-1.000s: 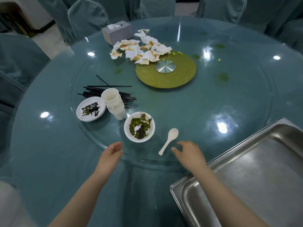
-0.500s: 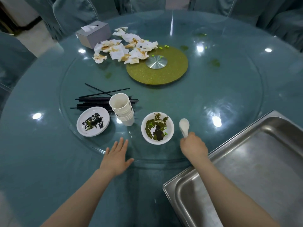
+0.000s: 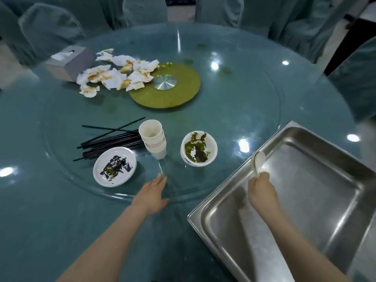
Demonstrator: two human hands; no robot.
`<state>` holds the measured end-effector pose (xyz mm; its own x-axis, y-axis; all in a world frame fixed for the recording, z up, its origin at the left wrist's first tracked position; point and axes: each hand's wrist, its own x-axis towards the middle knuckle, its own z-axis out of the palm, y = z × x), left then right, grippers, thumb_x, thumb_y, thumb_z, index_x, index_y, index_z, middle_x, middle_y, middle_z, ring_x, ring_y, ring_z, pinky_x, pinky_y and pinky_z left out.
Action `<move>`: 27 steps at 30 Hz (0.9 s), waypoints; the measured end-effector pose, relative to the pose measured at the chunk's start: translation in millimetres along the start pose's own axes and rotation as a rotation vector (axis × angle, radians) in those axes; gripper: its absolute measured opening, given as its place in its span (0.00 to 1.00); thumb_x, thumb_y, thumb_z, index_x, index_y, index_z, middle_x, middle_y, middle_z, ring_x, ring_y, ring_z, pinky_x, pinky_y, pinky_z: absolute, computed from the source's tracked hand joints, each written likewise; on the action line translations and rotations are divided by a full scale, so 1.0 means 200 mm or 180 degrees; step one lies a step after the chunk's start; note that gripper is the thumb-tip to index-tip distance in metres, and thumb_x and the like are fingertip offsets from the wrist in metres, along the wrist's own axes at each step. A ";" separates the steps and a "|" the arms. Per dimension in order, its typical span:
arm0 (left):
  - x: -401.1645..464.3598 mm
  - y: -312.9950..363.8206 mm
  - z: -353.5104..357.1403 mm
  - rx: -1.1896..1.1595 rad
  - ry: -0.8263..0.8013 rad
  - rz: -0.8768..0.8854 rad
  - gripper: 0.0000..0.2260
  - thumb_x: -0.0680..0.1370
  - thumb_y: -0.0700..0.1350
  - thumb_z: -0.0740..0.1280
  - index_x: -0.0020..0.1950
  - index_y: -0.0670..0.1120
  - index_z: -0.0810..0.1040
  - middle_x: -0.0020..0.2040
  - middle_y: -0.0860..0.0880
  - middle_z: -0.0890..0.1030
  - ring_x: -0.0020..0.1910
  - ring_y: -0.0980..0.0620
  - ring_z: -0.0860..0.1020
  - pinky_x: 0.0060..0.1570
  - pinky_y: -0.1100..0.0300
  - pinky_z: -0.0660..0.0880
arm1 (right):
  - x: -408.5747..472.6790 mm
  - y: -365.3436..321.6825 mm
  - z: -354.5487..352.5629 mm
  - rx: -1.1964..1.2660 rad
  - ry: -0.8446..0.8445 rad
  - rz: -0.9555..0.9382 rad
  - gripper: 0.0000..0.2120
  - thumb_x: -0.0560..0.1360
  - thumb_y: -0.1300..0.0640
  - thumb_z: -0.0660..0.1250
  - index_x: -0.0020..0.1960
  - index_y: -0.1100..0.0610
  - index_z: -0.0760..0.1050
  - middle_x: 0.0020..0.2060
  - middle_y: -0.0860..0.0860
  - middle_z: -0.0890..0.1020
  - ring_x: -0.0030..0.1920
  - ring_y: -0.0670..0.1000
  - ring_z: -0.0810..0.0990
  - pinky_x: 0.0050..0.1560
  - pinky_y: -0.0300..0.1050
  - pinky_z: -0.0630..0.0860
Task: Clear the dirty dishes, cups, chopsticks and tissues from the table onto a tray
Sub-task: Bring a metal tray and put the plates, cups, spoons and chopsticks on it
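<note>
Head view: right hand (image 3: 261, 190) pinches a white spoon (image 3: 258, 162) by the handle end, bowl end up, over the near-left rim of the steel tray (image 3: 335, 192). Spoon looks stiff, light, probably ceramic or melamine, glossy so likely slippery and chippable on steel; handle is the sensible grip. Left hand (image 3: 151, 193) lies flat, fingers straight, on the glass table (image 3: 244, 110), holding nothing. Outward: bowl (image 3: 199, 148) with green residue, plate (image 3: 115, 166) with dark residue, tilted stack of cups (image 3: 153, 140), loose chopsticks (image 3: 112, 140), crumpled stained tissues (image 3: 118, 75) by the tissue box (image 3: 68, 63). Cups and tissues look light and crushable; chopsticks need bunching. Spoon is blurred, its handle and the fingertips hidden behind the hand; tray's right side is cut off; cup count unclear.
</note>
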<state>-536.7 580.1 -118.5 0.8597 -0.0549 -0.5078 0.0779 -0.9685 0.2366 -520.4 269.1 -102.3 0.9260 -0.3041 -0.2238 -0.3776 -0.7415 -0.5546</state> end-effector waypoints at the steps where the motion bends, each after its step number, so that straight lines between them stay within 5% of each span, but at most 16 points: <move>1: 0.01 0.01 0.00 -0.0037 -0.0031 0.0036 0.35 0.77 0.53 0.62 0.78 0.49 0.47 0.79 0.48 0.45 0.77 0.47 0.51 0.74 0.57 0.49 | -0.03 0.07 0.00 -0.0161 -0.0068 0.0091 0.06 0.79 0.59 0.55 0.48 0.61 0.60 0.43 0.66 0.78 0.44 0.65 0.78 0.40 0.50 0.67; 9: 0.06 0.15 0.00 -0.0114 -0.0228 0.0193 0.34 0.78 0.53 0.62 0.78 0.50 0.49 0.79 0.48 0.45 0.77 0.45 0.50 0.72 0.57 0.48 | -0.11 0.30 0.08 -0.0858 -0.0472 0.0472 0.04 0.79 0.60 0.54 0.47 0.59 0.60 0.50 0.63 0.80 0.51 0.62 0.80 0.45 0.48 0.71; 13: 0.09 0.19 0.01 -0.0112 -0.0277 0.0275 0.34 0.77 0.53 0.62 0.78 0.51 0.50 0.79 0.49 0.46 0.76 0.44 0.51 0.73 0.55 0.50 | -0.07 0.26 0.00 -0.1135 -0.0216 0.0254 0.16 0.79 0.50 0.58 0.57 0.62 0.69 0.55 0.61 0.77 0.56 0.62 0.75 0.53 0.50 0.72; 16: 0.12 0.22 0.02 -0.0053 -0.0274 0.0347 0.34 0.77 0.53 0.63 0.78 0.52 0.49 0.79 0.51 0.46 0.76 0.43 0.52 0.73 0.54 0.51 | -0.03 0.20 -0.09 -0.0655 0.0274 -0.0051 0.16 0.78 0.51 0.61 0.60 0.60 0.71 0.54 0.57 0.76 0.55 0.60 0.74 0.52 0.49 0.71; 21: 0.15 0.27 0.04 -0.0122 -0.0294 0.0406 0.34 0.77 0.52 0.63 0.78 0.52 0.49 0.79 0.51 0.45 0.76 0.43 0.52 0.73 0.54 0.51 | 0.11 -0.02 -0.14 0.0364 0.0157 -0.0080 0.12 0.77 0.51 0.62 0.57 0.55 0.73 0.42 0.49 0.79 0.48 0.54 0.79 0.44 0.42 0.68; 27: 0.18 0.31 0.04 -0.0191 -0.0289 0.0497 0.34 0.77 0.52 0.63 0.78 0.51 0.49 0.79 0.50 0.44 0.76 0.43 0.52 0.73 0.55 0.51 | 0.35 -0.28 -0.04 0.0462 -0.0020 -0.0199 0.20 0.77 0.49 0.64 0.64 0.58 0.71 0.55 0.55 0.80 0.55 0.56 0.78 0.47 0.42 0.68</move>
<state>-505.8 516.7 -129.2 0.8149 -0.2276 -0.5331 -0.0206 -0.9305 0.3658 -433.7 284.8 -81.0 0.9478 -0.2560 -0.1900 -0.3153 -0.6644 -0.6776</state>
